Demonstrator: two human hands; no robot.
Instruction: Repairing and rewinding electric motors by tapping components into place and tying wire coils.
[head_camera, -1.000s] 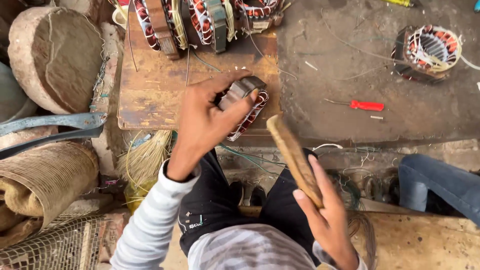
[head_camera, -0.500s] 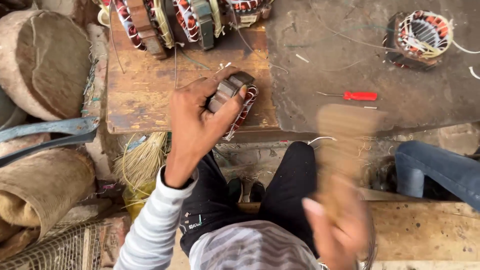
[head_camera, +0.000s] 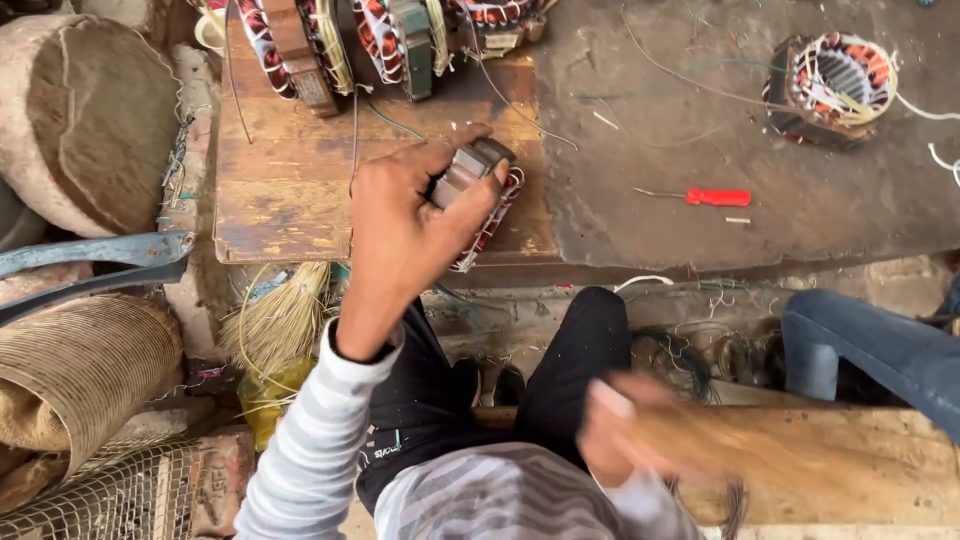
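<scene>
My left hand (head_camera: 405, 225) grips a small motor stator (head_camera: 478, 195) with red and white windings, holding it on its edge on the wooden board (head_camera: 285, 190). My right hand (head_camera: 615, 425) is low by my right knee, blurred by motion, closed around a wooden stick (head_camera: 730, 445) that reaches off to the right. The stick is well below and apart from the stator.
Several wound stators (head_camera: 380, 35) line the board's far edge. Another stator (head_camera: 835, 85) and a red-handled screwdriver (head_camera: 715, 197) lie on the dark slab (head_camera: 700, 120). Burlap rolls (head_camera: 85, 110) and a straw brush (head_camera: 285, 320) sit left. Another person's blue-trousered leg (head_camera: 880, 350) is right.
My right hand has swung the wooden stick from raised beside the stator down and back toward my lap, where it is now blurred. My left hand keeps its grip on the stator.
</scene>
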